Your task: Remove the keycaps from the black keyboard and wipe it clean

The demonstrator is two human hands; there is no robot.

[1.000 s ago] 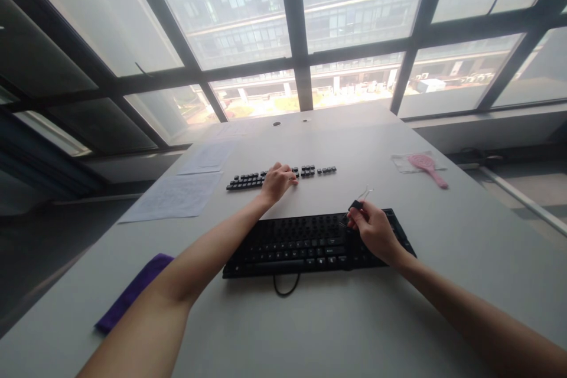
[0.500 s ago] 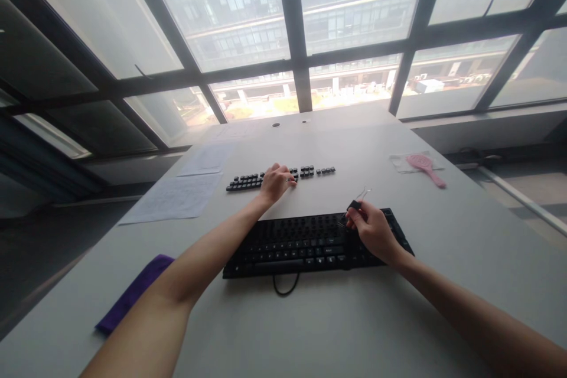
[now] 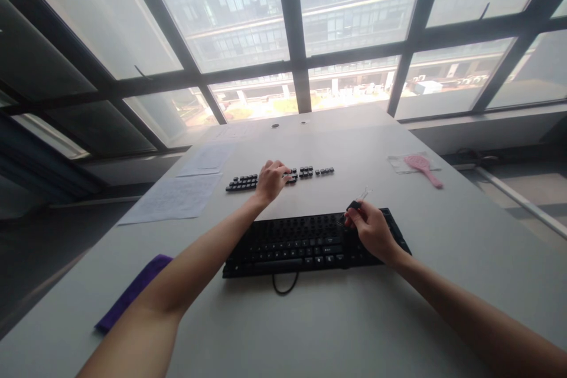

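Beyond the keyboard, my left hand (image 3: 271,182) hovers at the rows of loose black keycaps (image 3: 243,183), its thumb and forefinger slightly apart. I see nothing held between them, and the hand hides the middle of the rows. My right hand (image 3: 374,230) is closed around a keycap puller (image 3: 354,205) with a black handle and thin wire loops sticking out at its top. That hand is over the right part of a black keyboard (image 3: 283,263). Keycaps remain on the keyboard's near rows; its far rows look bare of them.
The white table (image 3: 354,319) reaches to the large windows. Paper sheets (image 3: 172,196) lie at left, a purple cloth (image 3: 133,295) is partly under my left forearm, and a pink hairbrush (image 3: 423,169) rests on a clear bag at right. A cable loop (image 3: 286,292) sticks out in front of the keyboard.
My left hand has shifted slightly left and up, and its thumb and forefinger have parted beside the keycaps. My right hand stays in place with the keycap puller.
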